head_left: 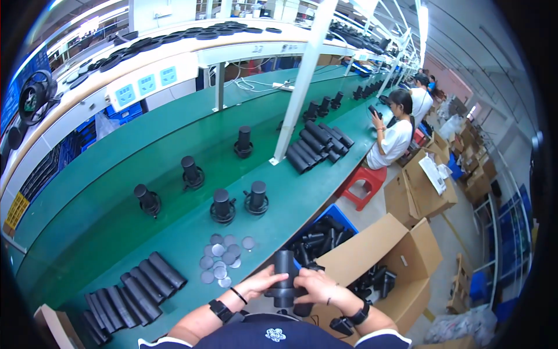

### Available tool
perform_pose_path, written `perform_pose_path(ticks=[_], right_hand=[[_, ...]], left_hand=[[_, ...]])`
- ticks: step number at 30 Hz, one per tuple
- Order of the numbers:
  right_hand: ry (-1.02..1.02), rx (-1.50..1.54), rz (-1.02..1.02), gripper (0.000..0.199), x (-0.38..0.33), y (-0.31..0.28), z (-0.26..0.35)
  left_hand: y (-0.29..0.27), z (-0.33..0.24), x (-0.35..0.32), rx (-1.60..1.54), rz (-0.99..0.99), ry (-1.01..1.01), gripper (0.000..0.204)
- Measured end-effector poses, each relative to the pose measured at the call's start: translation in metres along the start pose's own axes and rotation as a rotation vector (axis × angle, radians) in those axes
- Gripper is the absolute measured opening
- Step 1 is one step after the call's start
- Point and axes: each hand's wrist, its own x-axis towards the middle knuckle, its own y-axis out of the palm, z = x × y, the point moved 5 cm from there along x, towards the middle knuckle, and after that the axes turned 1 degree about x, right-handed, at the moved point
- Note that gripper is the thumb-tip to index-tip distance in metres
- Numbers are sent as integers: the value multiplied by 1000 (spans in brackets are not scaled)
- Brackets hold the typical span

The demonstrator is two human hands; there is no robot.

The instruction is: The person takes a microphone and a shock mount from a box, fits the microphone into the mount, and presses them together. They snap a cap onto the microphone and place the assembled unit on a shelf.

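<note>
In front of my body I hold a black cylinder with a wider collar near its lower end (284,266). My left hand (260,284) grips it from the left, the thumb lying across its side. My right hand (318,286) closes on its right side near the collar, some fingers hidden behind it. On the green bench just beyond my left hand lie several grey and silvery round discs (218,262). A row of black tubes (139,291) rests to the left of my left forearm.
Black cylinders in ring-shaped bases (221,205) stand on the green bench (192,232). A tube stack (317,146) lies beside a white post (302,87). Right of me are a blue bin (343,216) and an open carton (427,250) with black parts. A co-worker (390,139) sits farther along.
</note>
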Motion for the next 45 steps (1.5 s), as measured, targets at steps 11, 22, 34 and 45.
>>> perform_pose_path(ticks=[11,22,34,45], right_hand=[[430,-115,-711,55,89,-77,-173],[457,1854,-919,40,235,5,-374],[246,1963,-528,28,364,65,-455],[415,1318,-1503,21,281,-12,-365]], left_hand=[[-162,-56,-133,-131,-684,448,46],[-191,-67,-167,-305,-952,771,54],[-205,-75,-123,-600,-1079,726,34],[-209,-87,-170,-381,-1162,907,49]])
